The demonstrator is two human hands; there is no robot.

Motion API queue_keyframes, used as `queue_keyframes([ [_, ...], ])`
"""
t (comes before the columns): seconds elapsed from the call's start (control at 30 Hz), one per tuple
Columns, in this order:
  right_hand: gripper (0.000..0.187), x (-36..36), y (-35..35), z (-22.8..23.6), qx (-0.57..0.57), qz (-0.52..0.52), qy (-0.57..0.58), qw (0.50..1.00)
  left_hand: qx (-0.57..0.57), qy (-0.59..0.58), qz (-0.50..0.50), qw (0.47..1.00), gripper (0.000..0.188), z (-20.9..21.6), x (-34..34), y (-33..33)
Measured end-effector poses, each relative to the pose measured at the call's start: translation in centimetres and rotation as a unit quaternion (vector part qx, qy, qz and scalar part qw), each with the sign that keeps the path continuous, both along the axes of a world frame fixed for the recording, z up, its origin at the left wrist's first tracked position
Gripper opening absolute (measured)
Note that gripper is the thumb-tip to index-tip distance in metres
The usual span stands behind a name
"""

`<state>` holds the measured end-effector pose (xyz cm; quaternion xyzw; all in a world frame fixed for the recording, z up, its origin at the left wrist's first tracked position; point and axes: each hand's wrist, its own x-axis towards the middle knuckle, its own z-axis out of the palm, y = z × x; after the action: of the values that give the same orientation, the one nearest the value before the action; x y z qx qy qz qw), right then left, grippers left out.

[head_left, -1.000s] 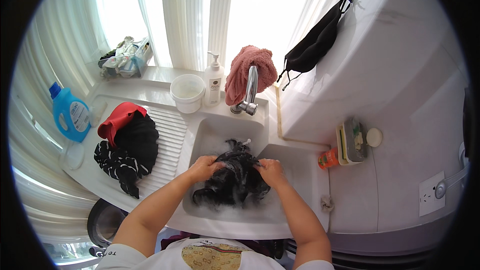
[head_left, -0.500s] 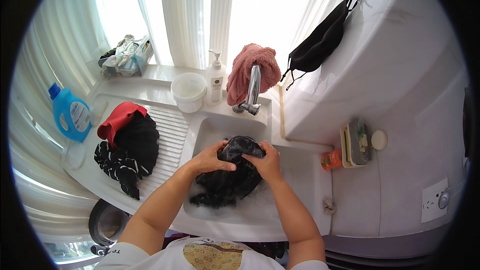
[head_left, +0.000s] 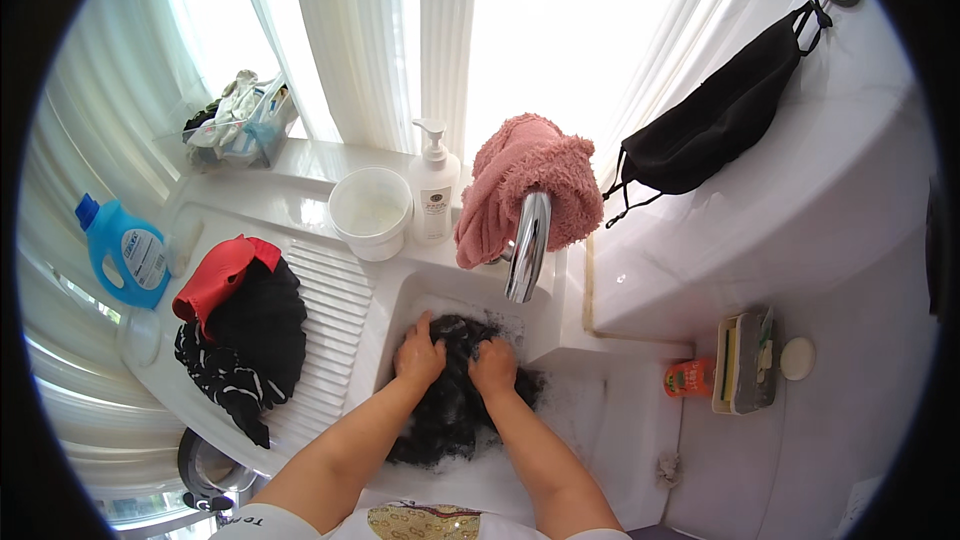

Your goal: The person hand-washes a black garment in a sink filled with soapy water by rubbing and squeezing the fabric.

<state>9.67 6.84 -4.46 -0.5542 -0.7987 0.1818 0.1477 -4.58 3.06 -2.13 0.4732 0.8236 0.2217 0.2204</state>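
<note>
A wet black garment (head_left: pixel 447 418) lies bunched in the soapy water of the white sink (head_left: pixel 392 312), under the chrome faucet (head_left: pixel 528 245). At its upper left edge, my left hand (head_left: pixel 419 357) grips the cloth, one finger pointing up along the sink's side and the thumb over the fabric. My right hand (head_left: pixel 493 368) is closed on the upper right part of the same garment, its fingertips buried in the folds. Suds float around the cloth.
On the ribbed washboard (head_left: pixel 335 325) at left lie black clothes (head_left: pixel 262 325) and a red cloth (head_left: pixel 215 275). A blue detergent bottle (head_left: pixel 128 258), white tub (head_left: pixel 368 215), pump bottle (head_left: pixel 433 185) and pink towel (head_left: pixel 520 175) surround the sink. A black mask (head_left: pixel 715 125) hangs right.
Both hands have gone down and away from me into the sink with the black garment, which was held up folded and now spreads in the water. The view has shifted slightly.
</note>
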Motion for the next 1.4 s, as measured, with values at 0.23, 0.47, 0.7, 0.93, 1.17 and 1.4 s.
queue_keyframes([
  [0.23, 0.032, 1.2, 3.2, -6.0, -0.132, -0.054, 0.032, 0.989, -0.259, 0.011, -0.119, 0.959, 0.040, -6.8, -1.0, 3.4],
  [0.47, 0.028, 1.9, -0.8, 4.1, -0.002, -0.014, 0.390, 0.921, 0.162, -0.646, 0.111, 0.737, 0.036, 1.4, -0.6, 0.1],
  [0.7, 0.016, -1.3, -4.6, 3.5, -0.075, -0.238, 0.437, 0.864, 0.112, -0.610, 0.172, 0.766, 0.052, 5.7, 3.6, -2.7],
  [0.93, 0.025, -3.3, -8.0, 5.1, 0.057, -0.195, 0.496, 0.844, 0.001, -0.582, 0.230, 0.780, 0.055, 9.8, 3.5, -3.8],
  [1.17, 0.014, -3.4, -9.1, 7.3, 0.021, -0.146, 0.498, 0.854, -0.012, -0.592, 0.293, 0.751, 0.057, 8.6, 2.8, -3.6],
  [1.4, 0.015, -2.4, -4.8, 7.8, -0.129, -0.302, 0.528, 0.783, -0.060, -0.529, 0.244, 0.811, 0.065, 13.4, 4.7, -4.5],
])
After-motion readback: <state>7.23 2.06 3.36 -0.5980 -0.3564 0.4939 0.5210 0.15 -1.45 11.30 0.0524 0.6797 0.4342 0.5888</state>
